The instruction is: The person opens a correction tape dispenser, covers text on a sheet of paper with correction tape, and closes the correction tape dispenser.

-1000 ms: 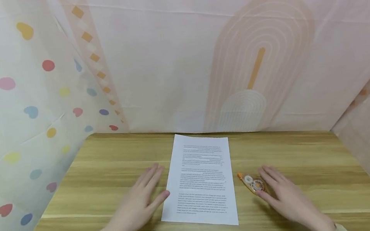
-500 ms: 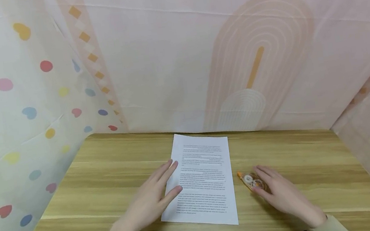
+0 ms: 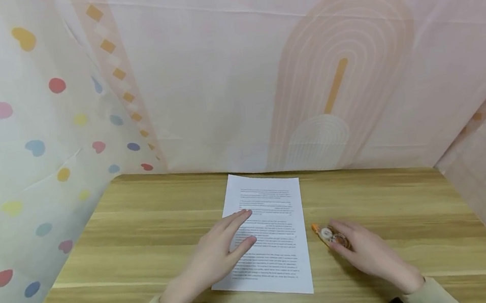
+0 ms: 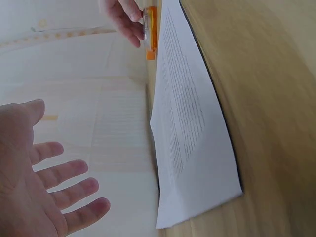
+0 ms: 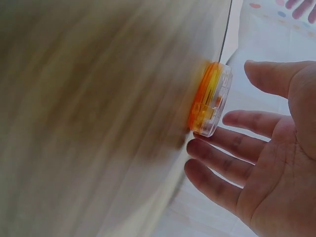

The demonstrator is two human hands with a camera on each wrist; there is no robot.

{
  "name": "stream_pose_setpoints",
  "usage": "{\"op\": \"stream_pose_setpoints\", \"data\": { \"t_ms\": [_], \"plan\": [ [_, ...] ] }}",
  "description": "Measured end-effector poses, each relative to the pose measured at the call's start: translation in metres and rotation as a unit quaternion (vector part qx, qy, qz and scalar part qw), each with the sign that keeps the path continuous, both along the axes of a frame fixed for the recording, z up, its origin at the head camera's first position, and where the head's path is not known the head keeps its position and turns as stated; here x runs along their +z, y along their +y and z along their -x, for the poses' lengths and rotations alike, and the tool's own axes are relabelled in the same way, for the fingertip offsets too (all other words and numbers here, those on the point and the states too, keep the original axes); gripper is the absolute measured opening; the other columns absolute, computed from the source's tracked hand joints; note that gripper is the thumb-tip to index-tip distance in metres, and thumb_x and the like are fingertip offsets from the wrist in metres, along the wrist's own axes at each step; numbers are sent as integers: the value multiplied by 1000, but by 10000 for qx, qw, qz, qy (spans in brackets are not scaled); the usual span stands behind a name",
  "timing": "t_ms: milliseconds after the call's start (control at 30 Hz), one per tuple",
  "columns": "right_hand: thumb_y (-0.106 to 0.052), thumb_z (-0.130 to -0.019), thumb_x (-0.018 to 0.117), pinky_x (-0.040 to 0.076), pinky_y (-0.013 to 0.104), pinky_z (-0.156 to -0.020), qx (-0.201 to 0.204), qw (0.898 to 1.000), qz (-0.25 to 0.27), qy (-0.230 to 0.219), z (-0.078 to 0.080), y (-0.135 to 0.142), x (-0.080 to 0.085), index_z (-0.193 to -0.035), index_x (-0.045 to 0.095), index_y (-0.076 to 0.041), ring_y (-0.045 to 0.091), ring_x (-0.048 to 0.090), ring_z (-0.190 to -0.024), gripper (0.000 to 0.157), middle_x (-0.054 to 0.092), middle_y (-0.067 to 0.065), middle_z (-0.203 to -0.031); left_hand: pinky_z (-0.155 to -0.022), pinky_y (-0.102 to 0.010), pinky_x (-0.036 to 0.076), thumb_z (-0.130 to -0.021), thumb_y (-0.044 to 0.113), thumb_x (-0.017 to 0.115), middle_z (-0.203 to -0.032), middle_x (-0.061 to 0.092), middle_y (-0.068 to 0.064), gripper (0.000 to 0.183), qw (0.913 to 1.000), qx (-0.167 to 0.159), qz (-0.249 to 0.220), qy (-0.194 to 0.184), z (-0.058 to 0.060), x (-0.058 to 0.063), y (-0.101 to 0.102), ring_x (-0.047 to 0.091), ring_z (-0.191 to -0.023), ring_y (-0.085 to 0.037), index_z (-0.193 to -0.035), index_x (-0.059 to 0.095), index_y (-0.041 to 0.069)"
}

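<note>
Head view: right hand partly hides orange correction tape.

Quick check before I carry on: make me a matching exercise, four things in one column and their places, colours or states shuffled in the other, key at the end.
Column one
1. left hand
2. correction tape
3. right hand
4. sheet

Column two
A. white, with rows of printed text
B. at the correction tape, fingers extended
C. raised over the sheet, holding nothing
D. orange and clear, lying on the wooden table

Right pairs
1-C, 2-D, 3-B, 4-A
</note>
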State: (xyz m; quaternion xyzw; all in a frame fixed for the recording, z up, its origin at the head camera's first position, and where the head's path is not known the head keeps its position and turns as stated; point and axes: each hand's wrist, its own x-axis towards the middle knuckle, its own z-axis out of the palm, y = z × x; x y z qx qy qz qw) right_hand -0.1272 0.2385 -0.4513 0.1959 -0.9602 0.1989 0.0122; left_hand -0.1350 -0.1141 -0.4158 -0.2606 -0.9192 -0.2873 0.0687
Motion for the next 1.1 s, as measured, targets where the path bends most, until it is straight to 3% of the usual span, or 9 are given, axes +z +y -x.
{"op": "stream_pose_setpoints", "data": {
  "t_ms": [367, 633, 700, 833, 1100],
  "plan": [
    [-20, -91, 73, 53, 51, -89, -50, 9999, -95, -88, 5, -5, 3, -133, 59, 3, 36, 64, -108, 49, 65, 20, -122, -109, -46, 39, -99, 48, 54, -147, 50, -4, 57, 9998, -174, -40, -74, 5, 2, 16, 45, -135, -24, -148, 47, 19],
    [-21, -79, 84, 54, 39, -67, -209, 9998, -28, -51, 9, -6, 6, -120, 66, -3, 20, 62, -79, 49, 66, 9, -99, -108, -46, 40, -99, 47, 56, -144, 53, -2, 55, 9996, -159, -241, -62, 7, 3, 27, 47, -133, -23, -146, 50, 19],
    [-23, -78, 85, 53, 37, -67, -288, 9995, -52, -77, 9, -7, 8, -122, 66, -2, 18, 60, -78, 53, 64, 8, -100, -108, -45, 39, -99, 46, 57, -144, 54, -1, 54, 9994, -147, -299, -94, 7, 3, 30, 47, -134, -22, -145, 51, 19],
    [-16, -80, 82, 49, 30, -62, -384, 9990, 101, -219, 10, -9, 10, -119, 68, -2, 11, 55, -74, 43, 60, 4, -96, -109, -43, 38, -99, 44, 58, -143, 55, 1, 51, 9990, -117, -414, -152, 8, 3, 38, 47, -133, -21, -143, 53, 19],
    [-12, -81, 82, 53, 34, -70, -254, 9984, 453, 199, 8, -16, 15, -111, 72, -8, 13, 63, -85, 31, 69, 4, -101, -108, -43, 40, -99, 40, 60, -138, 59, -2, 47, 9964, -192, -762, -311, 8, 3, 52, 51, -130, -22, -139, 58, 16]
  ]
}}
